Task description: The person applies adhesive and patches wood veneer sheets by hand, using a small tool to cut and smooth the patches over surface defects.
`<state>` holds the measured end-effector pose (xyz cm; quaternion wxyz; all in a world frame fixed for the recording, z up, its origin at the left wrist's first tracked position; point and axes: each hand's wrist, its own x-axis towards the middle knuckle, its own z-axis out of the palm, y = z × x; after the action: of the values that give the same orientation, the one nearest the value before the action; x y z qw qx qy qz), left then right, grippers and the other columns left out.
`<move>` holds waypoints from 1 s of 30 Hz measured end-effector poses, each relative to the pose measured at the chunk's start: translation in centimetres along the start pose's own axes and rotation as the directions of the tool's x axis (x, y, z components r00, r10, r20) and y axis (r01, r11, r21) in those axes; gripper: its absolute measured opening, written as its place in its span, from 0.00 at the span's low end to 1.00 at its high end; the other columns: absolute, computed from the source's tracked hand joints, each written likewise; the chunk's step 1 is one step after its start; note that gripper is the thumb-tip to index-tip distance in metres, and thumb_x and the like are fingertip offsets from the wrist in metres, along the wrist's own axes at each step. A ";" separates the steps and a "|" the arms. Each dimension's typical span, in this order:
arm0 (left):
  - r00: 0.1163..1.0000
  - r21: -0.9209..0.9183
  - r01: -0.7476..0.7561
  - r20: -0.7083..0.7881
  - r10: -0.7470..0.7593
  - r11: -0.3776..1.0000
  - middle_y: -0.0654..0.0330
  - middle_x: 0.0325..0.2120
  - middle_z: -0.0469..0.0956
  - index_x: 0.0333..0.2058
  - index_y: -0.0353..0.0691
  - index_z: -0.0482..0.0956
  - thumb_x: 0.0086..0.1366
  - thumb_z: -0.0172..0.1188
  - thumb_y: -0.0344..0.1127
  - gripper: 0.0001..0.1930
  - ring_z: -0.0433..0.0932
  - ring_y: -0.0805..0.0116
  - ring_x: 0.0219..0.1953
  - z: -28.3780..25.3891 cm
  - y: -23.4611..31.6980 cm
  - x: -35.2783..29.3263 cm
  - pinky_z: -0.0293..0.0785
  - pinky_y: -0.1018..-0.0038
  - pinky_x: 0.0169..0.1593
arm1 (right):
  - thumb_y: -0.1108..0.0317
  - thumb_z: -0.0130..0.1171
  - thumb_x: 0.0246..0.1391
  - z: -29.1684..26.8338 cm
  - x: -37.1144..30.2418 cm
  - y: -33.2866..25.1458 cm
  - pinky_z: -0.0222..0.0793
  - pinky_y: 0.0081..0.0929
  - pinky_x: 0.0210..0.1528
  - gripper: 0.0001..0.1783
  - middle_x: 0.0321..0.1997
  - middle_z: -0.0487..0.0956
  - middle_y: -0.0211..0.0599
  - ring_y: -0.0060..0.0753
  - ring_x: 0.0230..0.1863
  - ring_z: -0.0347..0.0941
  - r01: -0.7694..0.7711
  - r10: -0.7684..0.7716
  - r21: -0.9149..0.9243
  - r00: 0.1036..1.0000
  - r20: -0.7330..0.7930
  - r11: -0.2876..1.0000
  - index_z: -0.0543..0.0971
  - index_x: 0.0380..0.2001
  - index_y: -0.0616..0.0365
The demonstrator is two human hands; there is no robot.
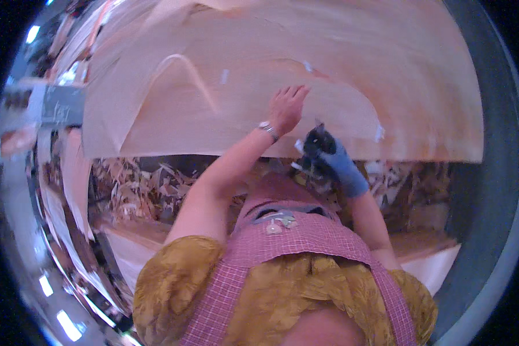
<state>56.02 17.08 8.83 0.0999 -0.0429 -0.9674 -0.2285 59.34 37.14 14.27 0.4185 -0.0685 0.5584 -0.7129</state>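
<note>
Head view: nearest is the checked apron (305, 233), then wood scraps (135, 193) by the near edge of the pale wood sheet (213, 135), which spreads out ahead of both hands. At that edge, right of the sheet's middle, the blue-gloved right hand (343, 165) is wrapped around a black tool (319, 141), its kind too blurred to tell. The bare left hand (286, 108) extends flat over the sheet, fingers straight, holding nothing — I cannot tell whether it presses. A steady left palm and a level tool should serve best. Beyond the fingers, the sheet offers open room — its thin edges probably deserve gentle handling.
</note>
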 end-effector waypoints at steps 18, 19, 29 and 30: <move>0.416 0.145 0.909 -0.343 -0.842 0.390 0.49 0.66 0.55 0.64 0.36 0.58 0.64 0.48 0.51 0.34 0.51 0.52 0.69 -9.3 -26.7 -12.6 0.46 0.49 0.67 | 0.65 0.51 0.62 -11.8 17.9 -2.7 0.70 0.36 0.46 0.13 0.42 0.79 0.45 0.41 0.44 0.76 -0.055 -0.675 -0.963 0.703 -0.224 0.262 0.78 0.45 0.60; 0.426 0.186 0.904 -0.356 -0.832 0.384 0.50 0.66 0.55 0.64 0.37 0.58 0.65 0.47 0.51 0.34 0.50 0.52 0.69 -9.9 -28.1 -13.2 0.45 0.49 0.67 | 0.64 0.51 0.62 -14.8 19.0 -4.1 0.69 0.37 0.49 0.15 0.46 0.78 0.47 0.44 0.48 0.74 -0.050 -0.708 -0.986 0.689 -0.152 0.162 0.76 0.47 0.60; 0.517 0.272 0.856 -0.434 -0.738 0.439 0.53 0.66 0.56 0.65 0.45 0.59 0.66 0.47 0.53 0.33 0.51 0.52 0.69 -11.5 -31.3 -15.5 0.43 0.48 0.67 | 0.59 0.43 0.65 -21.7 20.3 -5.7 0.53 0.40 0.68 0.28 0.68 0.60 0.52 0.51 0.69 0.53 -0.325 -0.490 -0.938 0.842 -0.228 -0.123 0.61 0.64 0.61; 0.526 0.248 0.850 -0.436 -0.730 0.464 0.53 0.66 0.56 0.65 0.45 0.58 0.65 0.48 0.53 0.33 0.51 0.52 0.69 -11.6 -31.0 -15.7 0.43 0.48 0.67 | 0.61 0.43 0.64 -21.5 19.7 -5.6 0.51 0.40 0.69 0.29 0.69 0.58 0.53 0.52 0.70 0.51 -0.316 -0.469 -0.942 0.853 -0.229 -0.115 0.59 0.65 0.61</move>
<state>69.40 -16.41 2.19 0.1179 0.4692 -0.8747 -0.0310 31.67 39.90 3.86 0.0127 -0.2002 0.9776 -0.0640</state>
